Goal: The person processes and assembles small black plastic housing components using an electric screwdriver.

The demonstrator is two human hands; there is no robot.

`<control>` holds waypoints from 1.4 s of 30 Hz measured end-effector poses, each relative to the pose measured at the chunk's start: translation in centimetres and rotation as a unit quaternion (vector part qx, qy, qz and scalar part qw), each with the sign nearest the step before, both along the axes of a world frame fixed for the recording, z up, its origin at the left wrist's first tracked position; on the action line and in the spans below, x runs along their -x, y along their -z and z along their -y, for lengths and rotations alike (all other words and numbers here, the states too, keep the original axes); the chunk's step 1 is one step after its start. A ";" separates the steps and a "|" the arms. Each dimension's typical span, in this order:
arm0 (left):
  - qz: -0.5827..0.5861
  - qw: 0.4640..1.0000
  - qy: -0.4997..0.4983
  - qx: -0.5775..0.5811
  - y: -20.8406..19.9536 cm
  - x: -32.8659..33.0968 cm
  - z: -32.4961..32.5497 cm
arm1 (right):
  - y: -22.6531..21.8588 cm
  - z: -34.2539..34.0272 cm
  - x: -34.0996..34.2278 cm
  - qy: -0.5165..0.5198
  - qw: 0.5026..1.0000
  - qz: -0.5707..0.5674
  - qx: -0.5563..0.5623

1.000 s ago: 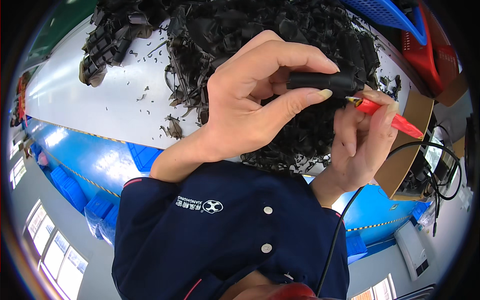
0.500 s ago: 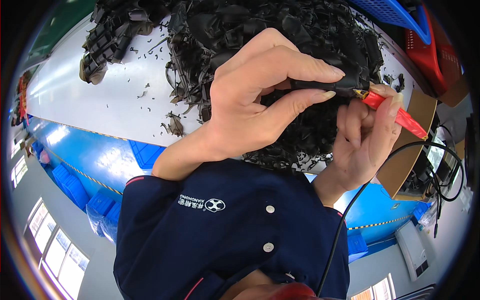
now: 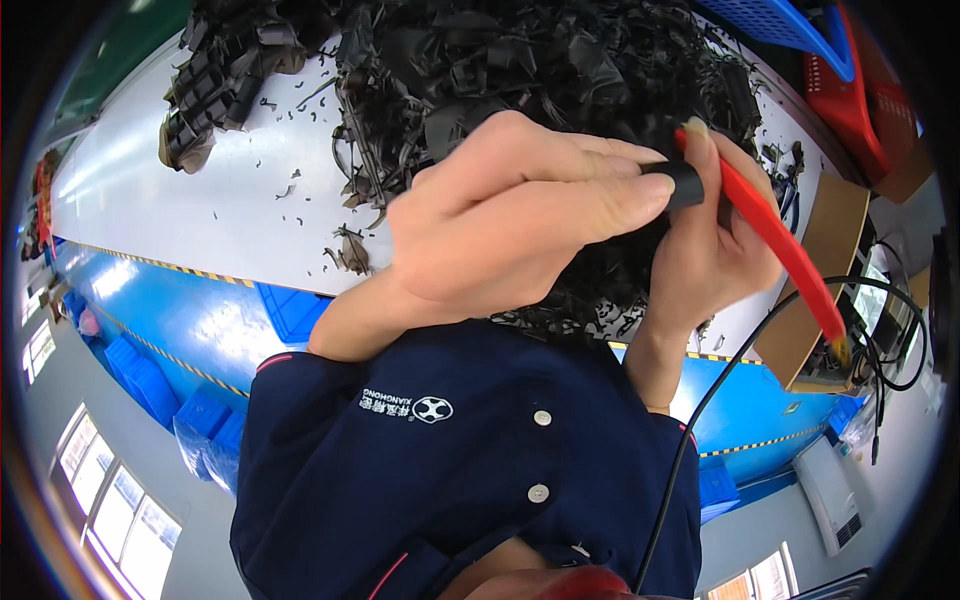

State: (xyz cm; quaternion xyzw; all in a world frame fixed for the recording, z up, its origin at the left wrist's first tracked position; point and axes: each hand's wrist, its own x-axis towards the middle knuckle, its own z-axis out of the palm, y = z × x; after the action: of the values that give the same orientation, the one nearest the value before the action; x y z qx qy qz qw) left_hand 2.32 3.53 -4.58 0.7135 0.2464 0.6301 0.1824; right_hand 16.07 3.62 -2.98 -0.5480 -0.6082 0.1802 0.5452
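Note:
My left hand (image 3: 500,215) is closed, pinching a small black molded piece (image 3: 684,186) between thumb and fingers. The piece's blunt end points right, against the fingers of my right hand (image 3: 715,245). A slim knife with a red-wrapped handle (image 3: 778,228) is gripped by that right hand, between thumb and forefinger. Its handle slants down to the right, away from the black piece; I cannot make out the blade. Just beyond and below both hands lies a large heap of black molded parts and scraps (image 3: 560,60).
The white tabletop (image 3: 200,215) carries small black trimmings and another group of dark parts (image 3: 220,90) at far left. Far right stand a blue basket (image 3: 780,25) and a red basket (image 3: 845,110). An open cardboard box (image 3: 815,270) and a black cable (image 3: 745,350) are at right.
The knife has swung more upright and away from the black piece. My right hand has turned and shifted slightly left, its fingers now against the piece. My left hand has rolled over.

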 end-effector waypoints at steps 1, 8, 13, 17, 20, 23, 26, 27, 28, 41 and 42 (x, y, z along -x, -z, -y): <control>0.027 0.999 0.034 -0.019 0.0 0.2 -0.2 | 0.2 -0.3 -0.1 0.001 1.000 0.020 0.018; 0.237 0.924 0.054 0.295 -2.1 0.8 0.7 | 0.6 -1.6 -1.1 0.007 1.000 0.012 -0.013; 0.385 0.826 0.085 0.402 -2.7 0.7 1.0 | -1.5 -0.5 -3.7 -0.112 0.986 -0.049 -0.117; 0.284 0.854 0.013 0.436 -3.4 -0.2 1.3 | -1.8 0.4 -1.4 -0.284 0.927 -0.244 -0.009; 0.263 0.858 0.061 0.436 -2.8 0.2 1.6 | -1.2 0.7 -0.9 -0.305 0.909 -0.281 0.029; 0.220 0.883 0.140 0.390 -2.4 0.5 1.4 | -1.1 0.6 -1.6 -0.262 0.910 -0.314 0.065; 0.141 0.940 0.085 0.297 -1.8 0.5 0.7 | -1.3 0.7 -1.4 -0.240 0.914 -0.318 0.078; 0.119 0.937 0.087 0.316 -1.8 0.8 0.8 | -1.3 0.8 -1.3 -0.226 0.911 -0.335 0.081; 0.096 0.934 0.089 0.334 -1.8 0.9 0.8 | -1.3 0.8 -1.3 -0.225 0.912 -0.335 0.081; 0.079 0.959 0.051 0.268 -1.1 0.6 0.8 | -1.3 0.8 -1.2 -0.192 0.937 -0.286 0.066; 0.076 0.961 0.044 0.263 -1.0 0.5 0.8 | -1.3 0.7 -1.2 -0.184 0.948 -0.253 0.061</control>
State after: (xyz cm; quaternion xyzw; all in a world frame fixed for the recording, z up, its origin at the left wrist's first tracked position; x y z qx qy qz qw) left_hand 1.80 2.70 -3.56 0.6008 0.3570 0.5866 0.4093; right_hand 17.24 2.88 -1.69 -0.3949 -0.5284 0.4470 0.6041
